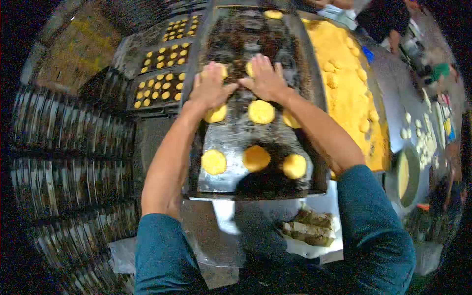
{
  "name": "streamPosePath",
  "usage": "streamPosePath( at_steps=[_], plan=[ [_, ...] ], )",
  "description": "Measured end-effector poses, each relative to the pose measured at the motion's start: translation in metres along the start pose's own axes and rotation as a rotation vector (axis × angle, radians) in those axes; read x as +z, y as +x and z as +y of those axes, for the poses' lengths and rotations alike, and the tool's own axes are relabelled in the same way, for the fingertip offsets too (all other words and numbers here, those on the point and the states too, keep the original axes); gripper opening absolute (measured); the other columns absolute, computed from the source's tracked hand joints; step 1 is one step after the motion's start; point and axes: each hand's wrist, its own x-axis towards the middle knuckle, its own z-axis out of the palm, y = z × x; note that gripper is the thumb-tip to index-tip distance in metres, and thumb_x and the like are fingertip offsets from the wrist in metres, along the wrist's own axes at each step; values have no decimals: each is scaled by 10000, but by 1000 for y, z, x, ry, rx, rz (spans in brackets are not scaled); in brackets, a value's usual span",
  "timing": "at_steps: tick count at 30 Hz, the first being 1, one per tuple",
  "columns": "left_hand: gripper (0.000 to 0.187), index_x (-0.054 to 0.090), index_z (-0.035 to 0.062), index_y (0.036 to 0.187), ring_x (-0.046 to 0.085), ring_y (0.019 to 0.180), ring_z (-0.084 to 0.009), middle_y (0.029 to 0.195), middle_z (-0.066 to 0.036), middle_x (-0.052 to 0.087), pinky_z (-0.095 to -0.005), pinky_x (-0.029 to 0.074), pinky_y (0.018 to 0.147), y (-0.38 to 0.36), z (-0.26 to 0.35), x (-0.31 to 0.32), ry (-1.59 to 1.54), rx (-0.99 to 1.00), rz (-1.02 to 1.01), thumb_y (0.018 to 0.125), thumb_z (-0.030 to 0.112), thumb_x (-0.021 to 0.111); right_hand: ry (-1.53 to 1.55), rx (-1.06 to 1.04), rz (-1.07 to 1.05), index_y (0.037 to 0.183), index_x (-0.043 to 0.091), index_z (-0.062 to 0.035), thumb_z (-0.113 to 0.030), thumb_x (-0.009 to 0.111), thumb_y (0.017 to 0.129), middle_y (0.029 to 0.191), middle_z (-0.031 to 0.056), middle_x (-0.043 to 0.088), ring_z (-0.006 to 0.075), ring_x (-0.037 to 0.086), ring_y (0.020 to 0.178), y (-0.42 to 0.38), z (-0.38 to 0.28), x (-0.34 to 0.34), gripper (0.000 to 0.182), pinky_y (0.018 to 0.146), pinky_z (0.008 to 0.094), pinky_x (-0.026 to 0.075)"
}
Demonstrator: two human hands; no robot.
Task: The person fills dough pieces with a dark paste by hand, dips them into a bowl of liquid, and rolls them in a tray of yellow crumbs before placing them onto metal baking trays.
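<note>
A long dark baking tray [231,184] lies in front of me with several flat yellow dough rounds [261,112] on it. My left hand [212,87] is spread over a round on the tray's left side, whose edge shows beside the fingers. My right hand [266,81] lies spread over another round in the middle, mostly hidden under the palm. Both hands are open, fingers stretched forward, the thumbs close together. Nearer to me sits a row of rounds, the middle one [256,158] in the shadow. One more round [273,14] is at the far end.
To the right, a tray of yellow crumb-like material [344,93] carries several lumps. Beyond are a round tub [408,174], small pale dough pieces [424,142] and other people. Smaller trays of yellow rounds [160,89] stand at left, above stacked trays [73,128]. A wrapped bundle [309,228] lies near me.
</note>
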Motion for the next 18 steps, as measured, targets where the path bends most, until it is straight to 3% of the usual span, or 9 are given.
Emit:
streamPosePath(
  at_steps=[3,5,6,7,9,11,15,16,18],
  plan=[
    [799,265,-16,1389,227,1352,-351,1451,-231,243,-458,181,1106,11,-5,3,29,109,92,862,546,475,113,124,-121,1406,278,-58,-582,449,835,1487,224,143,324,99,1396,-2,-9,-26,794,1067,623,77],
    [617,416,-30,1285,364,1268,-358,1328,-249,418,-401,301,1061,22,-20,-5,-33,308,133,848,376,573,127,70,-78,1398,292,-70,-487,513,828,1471,246,167,340,148,1381,-21,-12,-38,740,1036,664,108],
    [552,450,-24,1251,413,1228,-364,1264,-243,485,-401,322,1047,16,-11,-21,-119,252,115,841,319,590,200,34,32,1385,321,-65,-430,548,823,1449,262,210,346,195,1364,-38,-11,-39,707,1042,616,167],
    [499,481,-3,1221,490,1138,-377,1192,-250,533,-421,382,989,18,-15,-14,59,182,365,839,297,598,264,-24,144,1372,350,-61,-373,582,818,1428,277,252,353,241,1346,-56,-10,-41,677,1048,568,225],
    [389,590,-6,1049,567,980,-380,1042,-249,586,-475,456,816,18,0,-28,114,-112,202,825,310,623,450,-38,256,1344,390,-64,-300,597,810,1389,265,337,367,341,1292,-108,5,-74,619,1057,494,271],
    [340,613,-1,992,596,878,-410,1008,-263,591,-466,480,744,36,-11,-22,131,-91,119,807,283,641,569,1,358,1322,419,-67,-260,615,811,1338,220,424,337,409,1247,-156,50,-111,581,1041,394,331],
    [316,607,-4,1046,591,939,-392,1088,-244,587,-445,477,794,46,-3,-21,177,141,225,805,200,618,265,668,449,1303,433,-19,-271,556,849,1269,239,487,363,479,1166,-240,207,-101,533,970,405,398],
    [313,604,-2,1066,581,984,-383,1112,-237,585,-437,469,831,42,23,-27,219,156,282,806,173,605,-13,647,374,974,593,10,-260,547,797,984,272,589,408,567,919,-255,268,-78,326,794,465,457],
    [316,604,23,1099,541,1074,-360,1129,-226,585,-421,421,924,39,101,-30,-15,355,406,809,149,605,42,709,-57,815,595,5,-247,574,757,848,257,593,413,569,805,-280,313,-78,260,717,492,451]
  ],
)
